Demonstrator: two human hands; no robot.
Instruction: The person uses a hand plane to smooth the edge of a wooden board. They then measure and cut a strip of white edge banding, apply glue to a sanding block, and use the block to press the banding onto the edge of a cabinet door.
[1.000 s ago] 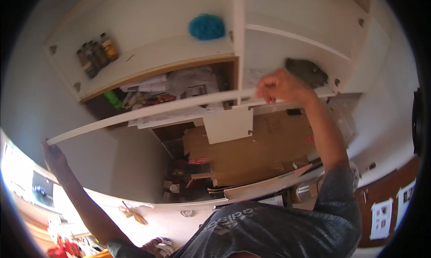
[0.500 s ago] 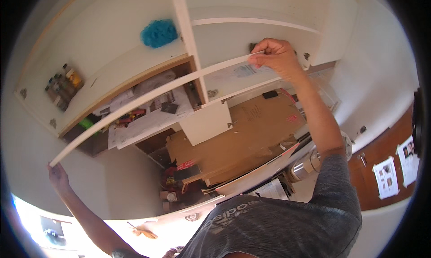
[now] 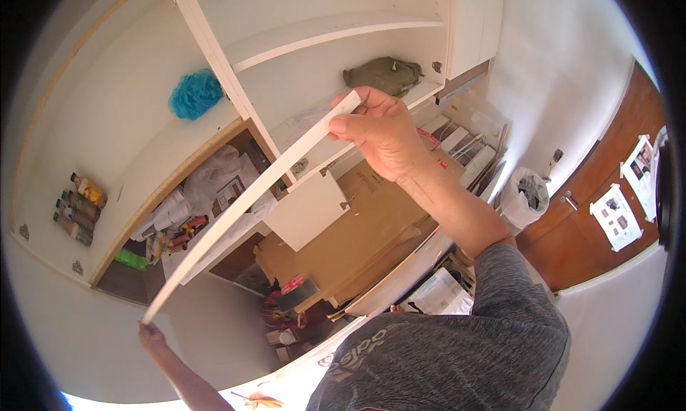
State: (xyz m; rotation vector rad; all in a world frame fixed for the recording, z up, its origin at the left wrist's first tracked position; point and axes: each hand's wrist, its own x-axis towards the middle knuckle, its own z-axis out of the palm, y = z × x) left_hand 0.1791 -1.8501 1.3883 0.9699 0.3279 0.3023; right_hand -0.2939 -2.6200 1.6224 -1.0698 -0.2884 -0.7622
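White strip (image 3: 246, 198) held btwn L hand (image 3: 151, 337) & R hand (image 3: 384, 134).

A crumpled blue bag (image 3: 196, 95), several bottles (image 3: 81, 204) and an olive bundle (image 3: 384, 76) lie left of the brown door (image 3: 563, 224).

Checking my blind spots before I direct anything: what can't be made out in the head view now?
In the head view:
- Left hand: too small to show finger placement on the white strip.
- Right hand: strip hides part of its fingers.
- Papers: partly covered by the strip.
- Bottles: too small to tell their contents.
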